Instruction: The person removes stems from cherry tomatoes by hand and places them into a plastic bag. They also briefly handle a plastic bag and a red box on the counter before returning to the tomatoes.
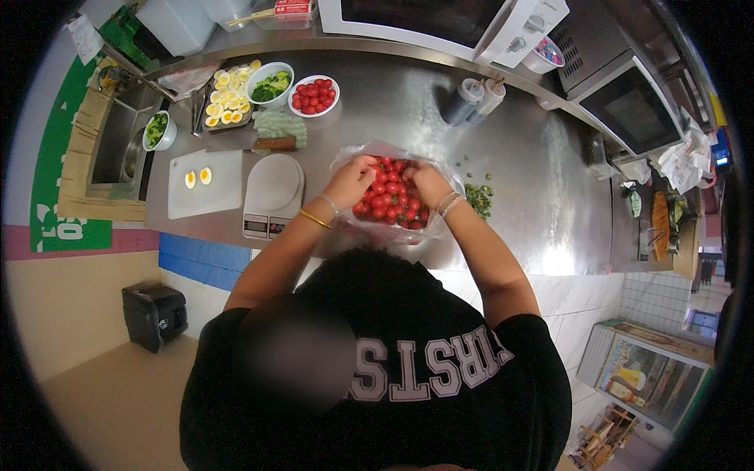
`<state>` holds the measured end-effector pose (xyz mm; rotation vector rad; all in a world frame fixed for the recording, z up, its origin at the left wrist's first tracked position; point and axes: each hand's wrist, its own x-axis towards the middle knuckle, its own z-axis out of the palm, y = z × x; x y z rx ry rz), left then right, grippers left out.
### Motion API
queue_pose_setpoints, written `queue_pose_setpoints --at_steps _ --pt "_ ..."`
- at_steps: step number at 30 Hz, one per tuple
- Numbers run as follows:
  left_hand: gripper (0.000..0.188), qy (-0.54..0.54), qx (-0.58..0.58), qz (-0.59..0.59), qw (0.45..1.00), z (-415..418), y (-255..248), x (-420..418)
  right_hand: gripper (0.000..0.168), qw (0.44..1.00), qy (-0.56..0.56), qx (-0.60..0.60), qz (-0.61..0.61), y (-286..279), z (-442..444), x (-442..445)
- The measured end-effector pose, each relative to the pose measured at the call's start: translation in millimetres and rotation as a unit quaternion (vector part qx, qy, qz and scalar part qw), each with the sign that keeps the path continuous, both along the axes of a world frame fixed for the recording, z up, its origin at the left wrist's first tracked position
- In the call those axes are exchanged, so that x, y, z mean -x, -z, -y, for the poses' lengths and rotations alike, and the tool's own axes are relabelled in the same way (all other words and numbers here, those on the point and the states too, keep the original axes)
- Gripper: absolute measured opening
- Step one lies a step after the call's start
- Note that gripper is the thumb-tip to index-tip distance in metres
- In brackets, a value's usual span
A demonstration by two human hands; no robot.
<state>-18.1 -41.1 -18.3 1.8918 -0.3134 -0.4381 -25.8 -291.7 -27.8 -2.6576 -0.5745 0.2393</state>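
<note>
A clear plastic bag (442, 226) full of red cherry tomatoes (392, 188) lies opened on the steel counter before me. My left hand (353, 176) is at the bag's left side, fingers bent at the upper left tomatoes. At the upper right of the pile is my right hand (427, 181), its fingertips among the tomatoes. Whether either hand grips a single tomato cannot be made out. Green tomato stems (478, 200) lie in a small heap right of the bag. A white bowl (314, 113) of cherry tomatoes stands farther back, to the left.
Left of the bag are a kitchen scale (274, 188), a white cutting board (205, 203) with egg halves, and a knife handle (275, 143) on a cloth. Behind stand a tray of halved eggs (227, 106) and a broccoli bowl (270, 103). Squeeze bottles (465, 103) stand back right, below a microwave (418, 23).
</note>
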Motion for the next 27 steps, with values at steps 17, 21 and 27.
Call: queue_pose_setpoints --at_steps 17,21,27 --pt "0.031 0.015 0.547 -0.568 0.615 60 -45 28 0.033 0.926 0.159 -0.321 0.122 -100 -21 65" --pt "0.027 0.049 0.525 -0.547 0.651 64 -38 29 0.033 0.924 0.179 -0.305 0.146 -100 -14 71" --pt "0.043 0.061 0.480 -0.506 0.714 63 -47 30 0.028 0.860 0.271 -0.413 0.130 -92 -7 80"
